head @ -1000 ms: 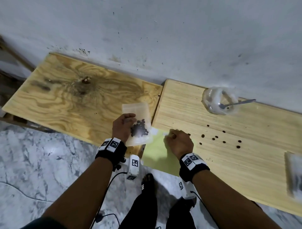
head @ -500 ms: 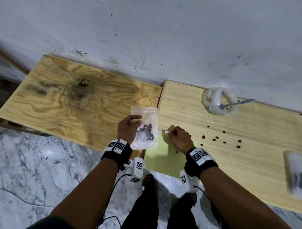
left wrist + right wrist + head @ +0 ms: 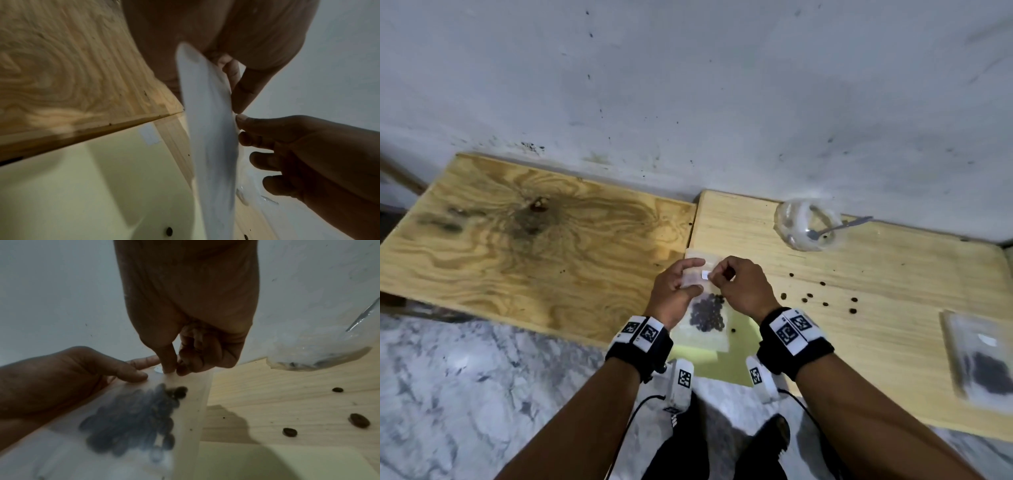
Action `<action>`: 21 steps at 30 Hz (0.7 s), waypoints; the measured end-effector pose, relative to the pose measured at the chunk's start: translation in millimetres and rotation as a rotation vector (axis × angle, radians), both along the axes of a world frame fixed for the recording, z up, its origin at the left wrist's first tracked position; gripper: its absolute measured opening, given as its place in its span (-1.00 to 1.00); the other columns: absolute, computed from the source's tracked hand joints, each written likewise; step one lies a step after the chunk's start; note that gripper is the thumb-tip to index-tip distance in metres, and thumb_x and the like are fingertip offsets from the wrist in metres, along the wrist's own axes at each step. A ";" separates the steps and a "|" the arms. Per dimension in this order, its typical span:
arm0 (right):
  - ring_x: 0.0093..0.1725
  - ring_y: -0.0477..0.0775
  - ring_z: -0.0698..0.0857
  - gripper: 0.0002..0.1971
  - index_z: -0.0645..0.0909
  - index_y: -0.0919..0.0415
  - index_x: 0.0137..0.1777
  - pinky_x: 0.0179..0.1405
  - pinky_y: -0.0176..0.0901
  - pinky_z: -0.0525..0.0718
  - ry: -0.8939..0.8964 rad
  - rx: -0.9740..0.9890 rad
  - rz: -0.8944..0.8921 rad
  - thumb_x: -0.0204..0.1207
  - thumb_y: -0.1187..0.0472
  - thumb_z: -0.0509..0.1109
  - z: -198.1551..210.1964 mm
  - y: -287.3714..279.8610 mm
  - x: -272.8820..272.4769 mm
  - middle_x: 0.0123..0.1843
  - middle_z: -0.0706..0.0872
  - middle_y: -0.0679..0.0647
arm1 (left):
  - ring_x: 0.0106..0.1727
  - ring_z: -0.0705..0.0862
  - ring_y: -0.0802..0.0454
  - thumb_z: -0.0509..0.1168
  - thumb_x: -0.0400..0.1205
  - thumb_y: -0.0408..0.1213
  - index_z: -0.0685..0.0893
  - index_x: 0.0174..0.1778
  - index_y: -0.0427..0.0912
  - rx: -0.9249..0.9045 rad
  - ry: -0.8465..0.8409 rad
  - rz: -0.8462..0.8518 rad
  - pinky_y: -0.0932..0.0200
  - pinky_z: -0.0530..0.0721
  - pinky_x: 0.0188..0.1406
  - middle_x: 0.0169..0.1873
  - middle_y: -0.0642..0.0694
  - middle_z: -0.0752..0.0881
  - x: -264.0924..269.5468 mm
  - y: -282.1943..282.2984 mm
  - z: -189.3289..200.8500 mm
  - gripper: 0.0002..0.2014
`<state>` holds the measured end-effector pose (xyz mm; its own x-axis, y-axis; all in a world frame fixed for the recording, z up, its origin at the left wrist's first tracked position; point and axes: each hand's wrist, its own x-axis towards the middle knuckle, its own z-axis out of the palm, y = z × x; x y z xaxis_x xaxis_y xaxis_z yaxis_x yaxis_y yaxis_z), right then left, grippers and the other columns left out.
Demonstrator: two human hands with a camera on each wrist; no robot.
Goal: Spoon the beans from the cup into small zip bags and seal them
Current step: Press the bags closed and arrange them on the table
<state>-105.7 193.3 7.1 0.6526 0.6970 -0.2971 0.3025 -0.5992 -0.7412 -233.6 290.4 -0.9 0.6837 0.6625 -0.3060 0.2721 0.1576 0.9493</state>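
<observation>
A small clear zip bag [image 3: 707,317] with dark beans in its lower half is held up over the seam between the two boards. My left hand [image 3: 697,275] grips its upper left part between thumb and fingers. My right hand [image 3: 717,274] pinches the bag's top edge, with a small white piece [image 3: 705,274] at its fingertips. The right wrist view shows thumb and forefinger [image 3: 168,368] pressed on the bag [image 3: 133,418]. In the left wrist view the bag [image 3: 211,129] shows edge-on. The clear cup [image 3: 808,226] with the spoon [image 3: 842,226] stands at the back.
Loose beans [image 3: 808,296] lie scattered on the right board [image 3: 893,274]. A second bag of beans [image 3: 983,359] lies at the right edge. A pale green sheet [image 3: 722,366] lies under the bag. The left plywood board [image 3: 517,246] and a grey wall [image 3: 688,102] bound the space.
My left hand has carried the bag to the right and turned it more upright. My right hand has left the table with the white piece and now pinches the bag's top.
</observation>
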 end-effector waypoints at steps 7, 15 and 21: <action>-0.27 -0.05 0.71 -0.78 0.57 -0.05 -0.15 -0.34 -0.16 0.52 -0.065 -0.075 -0.087 0.47 -0.12 0.49 8.4 -14.9 -8.0 -0.35 0.70 -0.14 | -0.01 0.73 0.15 0.47 0.50 -0.46 0.78 -0.01 -0.06 -0.009 -0.014 0.094 0.33 0.66 -0.03 -0.02 0.06 0.79 8.0 -11.0 -2.0 -0.77; -0.17 -0.22 0.58 -0.55 0.47 -0.03 -0.11 -0.21 -0.12 0.53 -0.088 0.046 -0.247 0.28 -0.21 0.64 7.9 -38.8 -3.1 -0.11 0.61 -0.11 | -0.02 0.72 0.12 0.50 0.50 -0.35 0.81 -0.10 -0.04 -0.015 0.019 0.128 0.17 0.59 -0.15 -0.06 0.10 0.81 20.3 -16.9 -1.2 -0.86; -0.23 -0.13 0.58 -0.57 0.46 0.04 -0.22 -0.18 -0.15 0.53 0.064 0.229 -0.321 0.25 0.05 0.73 4.5 -60.4 15.0 -0.23 0.60 -0.13 | -0.22 0.61 -0.02 0.54 0.42 -0.47 0.82 -0.08 0.02 -0.075 -0.038 0.029 0.29 0.61 -0.21 -0.21 -0.14 0.70 34.8 -29.4 -3.4 -0.72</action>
